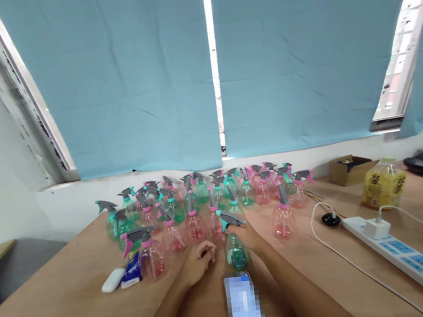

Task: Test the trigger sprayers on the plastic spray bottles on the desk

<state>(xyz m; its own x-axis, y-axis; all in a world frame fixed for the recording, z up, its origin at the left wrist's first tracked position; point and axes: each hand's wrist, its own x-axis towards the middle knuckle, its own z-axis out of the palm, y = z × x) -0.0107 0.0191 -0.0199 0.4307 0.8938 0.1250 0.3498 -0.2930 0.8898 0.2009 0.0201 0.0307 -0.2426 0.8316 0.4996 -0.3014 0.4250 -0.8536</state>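
My right hand [245, 236] is wrapped round the neck of a green spray bottle [237, 255] with a grey and turquoise trigger head. That bottle stands upright behind a phone [245, 303] with a blurred screen. To its left, my left hand [200, 261] is near the table top, fingers curled in and nothing visible in them. Pink spray bottles [195, 226] stand just beyond it, and another pink spray bottle [153, 259] is at its left. Several more green and pink spray bottles [246, 193] are crowded behind. One pink spray bottle [283, 221] stands apart on the right.
On the wooden table [78, 293] lie a white case [113, 280] and a blue packet [131, 271] at left. To the right are a power strip [407, 259] with a white cable, a black round object [331, 219], a yellow-labelled jug [383, 185] and a cardboard box [351, 170].
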